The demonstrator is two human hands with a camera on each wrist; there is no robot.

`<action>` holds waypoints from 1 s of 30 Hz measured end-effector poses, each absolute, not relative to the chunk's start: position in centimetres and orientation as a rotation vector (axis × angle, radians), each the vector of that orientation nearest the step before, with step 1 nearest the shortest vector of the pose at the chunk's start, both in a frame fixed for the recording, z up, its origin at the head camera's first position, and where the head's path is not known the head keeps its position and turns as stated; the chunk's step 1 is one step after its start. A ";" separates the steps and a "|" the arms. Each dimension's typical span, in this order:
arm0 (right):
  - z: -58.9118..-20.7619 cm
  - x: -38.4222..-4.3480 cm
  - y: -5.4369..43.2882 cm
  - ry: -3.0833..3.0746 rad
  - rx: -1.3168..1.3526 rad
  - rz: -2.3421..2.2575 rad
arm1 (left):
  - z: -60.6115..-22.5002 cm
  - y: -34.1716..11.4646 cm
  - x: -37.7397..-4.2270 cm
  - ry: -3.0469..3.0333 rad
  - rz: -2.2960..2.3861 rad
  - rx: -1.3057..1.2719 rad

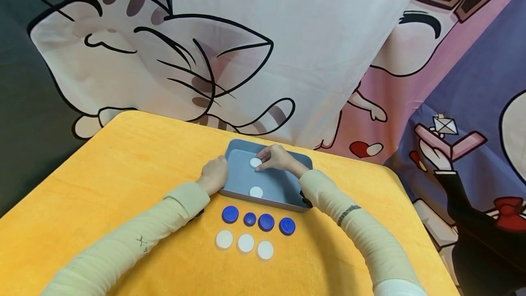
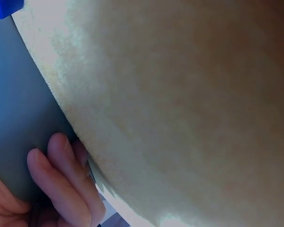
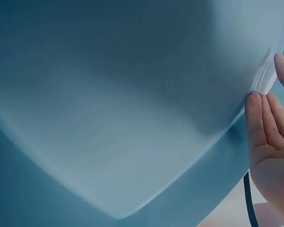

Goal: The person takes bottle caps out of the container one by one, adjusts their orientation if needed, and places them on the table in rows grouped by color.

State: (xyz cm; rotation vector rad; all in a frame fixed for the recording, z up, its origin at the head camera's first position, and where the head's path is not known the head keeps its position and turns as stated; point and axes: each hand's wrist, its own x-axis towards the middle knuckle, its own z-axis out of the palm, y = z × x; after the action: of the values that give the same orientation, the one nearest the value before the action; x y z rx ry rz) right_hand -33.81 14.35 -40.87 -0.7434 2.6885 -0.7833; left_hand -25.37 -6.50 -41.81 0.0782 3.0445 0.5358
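A shallow blue-grey tray [image 1: 283,185] lies near the back edge of the table. My left hand [image 1: 215,175] grips its left side; in the left wrist view the fingers [image 2: 61,182] lie curled against the tray's grey surface [image 2: 19,99]. Inside the tray, my right hand [image 1: 277,158] pinches a white round cap [image 1: 255,162] between thumb and fingers. The right wrist view shows that cap [image 3: 263,75] on edge at the fingertips, close to the tray wall. Another white cap [image 1: 256,192] lies flat by the tray's front wall.
In front of the tray, several blue caps [image 1: 266,222] form a row, one smaller than the others. Nearer me is a row of three white caps [image 1: 245,243]. Everything stands on a yellow-covered table [image 1: 156,159]; a printed cloth [image 1: 312,58] hangs behind it.
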 end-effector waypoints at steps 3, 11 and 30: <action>-41.0 -33.8 14.3 2.691 -0.745 -0.784 | -41.7 -6.5 -25.2 3.048 0.547 0.087; -40.9 -33.5 14.1 2.715 -0.761 -0.754 | -41.7 -6.6 -25.0 3.035 0.568 0.094; -40.9 -33.3 13.8 2.755 -0.730 -0.730 | -41.7 -6.5 -25.3 3.033 0.550 0.077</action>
State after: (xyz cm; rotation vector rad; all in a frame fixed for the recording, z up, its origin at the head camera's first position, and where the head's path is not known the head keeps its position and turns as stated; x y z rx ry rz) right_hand -33.34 13.77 -40.86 -0.7301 2.7550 -0.7302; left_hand -25.29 -6.51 -41.71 0.0769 3.0326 0.5504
